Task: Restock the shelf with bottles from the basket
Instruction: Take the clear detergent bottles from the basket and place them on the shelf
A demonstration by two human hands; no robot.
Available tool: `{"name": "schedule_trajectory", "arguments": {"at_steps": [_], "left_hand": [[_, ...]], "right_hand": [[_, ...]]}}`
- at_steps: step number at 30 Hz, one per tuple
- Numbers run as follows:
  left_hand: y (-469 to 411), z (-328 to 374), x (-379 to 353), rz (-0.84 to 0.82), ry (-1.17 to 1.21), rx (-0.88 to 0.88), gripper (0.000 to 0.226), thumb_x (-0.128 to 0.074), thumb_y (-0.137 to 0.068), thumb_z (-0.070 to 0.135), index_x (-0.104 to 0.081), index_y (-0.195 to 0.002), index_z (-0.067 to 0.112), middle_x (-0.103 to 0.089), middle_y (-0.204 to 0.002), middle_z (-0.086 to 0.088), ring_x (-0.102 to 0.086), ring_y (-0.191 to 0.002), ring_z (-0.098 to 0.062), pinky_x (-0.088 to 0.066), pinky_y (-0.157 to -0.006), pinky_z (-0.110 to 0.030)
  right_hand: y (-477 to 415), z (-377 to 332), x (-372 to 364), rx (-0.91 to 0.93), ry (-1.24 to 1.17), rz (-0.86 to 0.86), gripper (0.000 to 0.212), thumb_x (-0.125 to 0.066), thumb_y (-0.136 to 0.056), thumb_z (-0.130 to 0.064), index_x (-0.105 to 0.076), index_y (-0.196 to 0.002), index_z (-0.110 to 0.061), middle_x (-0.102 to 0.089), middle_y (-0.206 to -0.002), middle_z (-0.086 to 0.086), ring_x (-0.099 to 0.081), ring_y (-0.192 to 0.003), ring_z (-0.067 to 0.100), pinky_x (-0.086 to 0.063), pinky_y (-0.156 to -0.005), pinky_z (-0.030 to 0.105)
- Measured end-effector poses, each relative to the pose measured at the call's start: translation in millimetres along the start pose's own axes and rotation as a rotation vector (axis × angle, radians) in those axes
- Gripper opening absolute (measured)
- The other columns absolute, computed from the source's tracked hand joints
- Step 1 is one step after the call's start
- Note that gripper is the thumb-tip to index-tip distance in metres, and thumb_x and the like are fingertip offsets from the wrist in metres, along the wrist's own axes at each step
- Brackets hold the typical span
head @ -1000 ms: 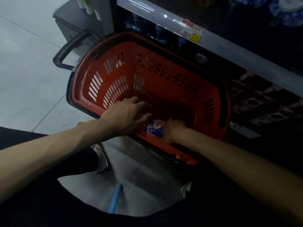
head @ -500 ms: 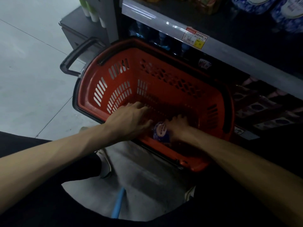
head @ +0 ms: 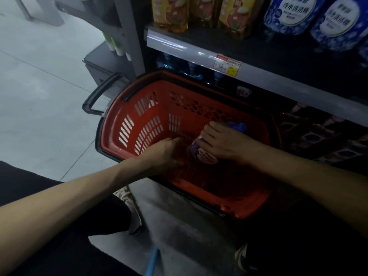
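A red plastic basket (head: pixel 139 124) with a black handle stands on the floor against the shelving. My right hand (head: pixel 223 142) is inside it, closed around a blue bottle (head: pixel 203 155) with a white label that lies on its side; its blue cap end pokes out past my fingers. My left hand (head: pixel 163 152) reaches down over the basket's near left wall, fingers curled toward the bottom beside the bottle; what it touches is hidden in the dark. Above the basket runs a grey shelf (head: pixel 189 50).
Yellow bottles (head: pixel 171 12) and blue bottles (head: pixel 290 14) stand on the upper shelf. Blue caps (head: pixel 191 68) show on the shelf below, behind the basket. A price tag (head: pixel 227 65) sits on the shelf edge. Dark packaged goods (head: pixel 318 136) lie right. My shoes rest near the basket.
The view has tilted up, showing the upper shelf. My right hand has lifted the blue bottle from the basket's near edge toward the middle. My left hand has dipped deeper inside.
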State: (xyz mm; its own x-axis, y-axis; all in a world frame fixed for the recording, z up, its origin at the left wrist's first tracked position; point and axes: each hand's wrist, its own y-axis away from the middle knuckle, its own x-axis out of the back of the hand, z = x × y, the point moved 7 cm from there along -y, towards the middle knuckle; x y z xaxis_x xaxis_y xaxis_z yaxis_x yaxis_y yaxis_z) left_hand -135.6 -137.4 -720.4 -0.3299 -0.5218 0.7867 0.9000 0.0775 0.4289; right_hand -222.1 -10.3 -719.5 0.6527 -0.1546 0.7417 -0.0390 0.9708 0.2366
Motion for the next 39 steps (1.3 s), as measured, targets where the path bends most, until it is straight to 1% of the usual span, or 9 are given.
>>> {"name": "schedule_trajectory", "arguments": {"at_steps": [4,9,17,20,23,27,29,32,39], "left_hand": [[-18.1,5.8,21.0,0.192,0.098,-0.123,0.121,-0.074,-0.060,0.066,-0.035,-0.158,0.008,-0.052,-0.150,-0.016,-0.053,-0.136,-0.030,-0.043,-0.114,-0.041],[-13.2,32.8,41.4,0.238,0.297,-0.249,0.097,-0.093,-0.066,0.011,-0.040,-0.147,0.013,-0.060,-0.115,0.015,-0.066,-0.096,-0.002,-0.056,-0.083,-0.017],[-7.4,37.5,25.9,0.248,0.912,-0.067,0.082,-0.094,-0.066,0.000,-0.053,-0.134,0.020,-0.075,-0.115,-0.003,-0.075,-0.103,-0.016,-0.063,-0.081,-0.032],[-3.4,37.9,33.0,0.257,1.041,-0.026,0.079,-0.096,-0.061,0.008,-0.058,-0.129,0.020,-0.077,-0.111,-0.002,-0.076,-0.101,-0.018,-0.063,-0.084,-0.034],[-2.2,39.0,46.2,0.277,1.100,-0.012,0.074,-0.096,-0.062,0.013,-0.060,-0.126,0.021,-0.078,-0.110,-0.002,-0.077,-0.100,-0.020,-0.063,-0.089,-0.042],[0.7,43.3,64.4,0.299,1.186,-0.036,0.075,-0.096,-0.061,0.017,-0.062,-0.128,0.014,-0.078,-0.114,-0.009,-0.075,-0.105,-0.028,-0.059,-0.096,-0.052],[5.6,48.5,74.0,0.316,1.211,-0.059,0.077,-0.096,-0.059,0.019,-0.062,-0.128,0.012,-0.077,-0.114,-0.010,-0.075,-0.106,-0.029,-0.059,-0.096,-0.051],[13.9,57.8,87.9,0.332,1.166,-0.100,0.078,-0.095,-0.059,0.023,-0.061,-0.129,0.014,-0.078,-0.114,-0.008,-0.076,-0.105,-0.026,-0.060,-0.093,-0.047],[23.8,89.3,99.4,0.340,1.071,-0.188,0.075,-0.094,-0.060,0.020,-0.059,-0.127,0.020,-0.078,-0.112,0.000,-0.076,-0.102,-0.018,-0.063,-0.081,-0.032]], "right_hand": [[13.7,25.1,52.9,-0.061,0.018,0.363,0.040,-0.033,-0.101,0.007,-0.055,-0.134,0.003,-0.063,-0.121,0.025,-0.061,-0.112,0.041,-0.045,-0.107,0.051],[30.2,33.9,76.0,-0.019,0.128,0.450,0.046,-0.042,-0.100,0.006,-0.046,-0.146,0.001,-0.053,-0.145,0.019,-0.050,-0.136,0.035,-0.035,-0.119,0.048],[52.9,61.5,87.7,-0.211,-0.151,0.404,0.050,-0.044,-0.106,-0.007,-0.037,-0.155,-0.011,-0.031,-0.163,0.012,-0.029,-0.149,0.040,-0.020,-0.123,0.056],[60.1,74.6,97.8,-0.391,-0.389,0.423,0.045,-0.051,-0.101,-0.012,-0.051,-0.147,-0.013,-0.040,-0.158,0.015,-0.035,-0.147,0.036,-0.026,-0.122,0.051],[74.5,92.4,92.6,-0.714,-0.764,0.456,0.061,-0.064,-0.091,-0.012,-0.045,-0.148,-0.024,-0.047,-0.149,0.003,-0.040,-0.141,0.019,-0.038,-0.116,0.040],[84.5,89.0,74.8,-1.070,-1.621,0.511,0.076,-0.078,-0.085,-0.014,-0.037,-0.144,-0.039,-0.053,-0.134,-0.022,-0.049,-0.119,-0.018,-0.047,-0.086,0.003],[73.3,72.2,68.9,-1.019,-2.045,0.431,0.068,-0.078,-0.083,-0.004,-0.048,-0.135,-0.036,-0.062,-0.121,-0.023,-0.059,-0.109,-0.015,-0.050,-0.080,0.003],[63.9,69.3,81.0,-0.875,-2.106,0.424,0.074,-0.084,-0.075,0.001,-0.052,-0.134,-0.029,-0.066,-0.119,-0.018,-0.064,-0.103,-0.012,-0.052,-0.079,0.007],[70.0,94.1,84.3,-0.867,-2.055,0.520,0.073,-0.092,-0.061,0.004,-0.063,-0.121,-0.027,-0.074,-0.114,-0.003,-0.070,-0.105,0.005,-0.059,-0.084,0.023]]}}
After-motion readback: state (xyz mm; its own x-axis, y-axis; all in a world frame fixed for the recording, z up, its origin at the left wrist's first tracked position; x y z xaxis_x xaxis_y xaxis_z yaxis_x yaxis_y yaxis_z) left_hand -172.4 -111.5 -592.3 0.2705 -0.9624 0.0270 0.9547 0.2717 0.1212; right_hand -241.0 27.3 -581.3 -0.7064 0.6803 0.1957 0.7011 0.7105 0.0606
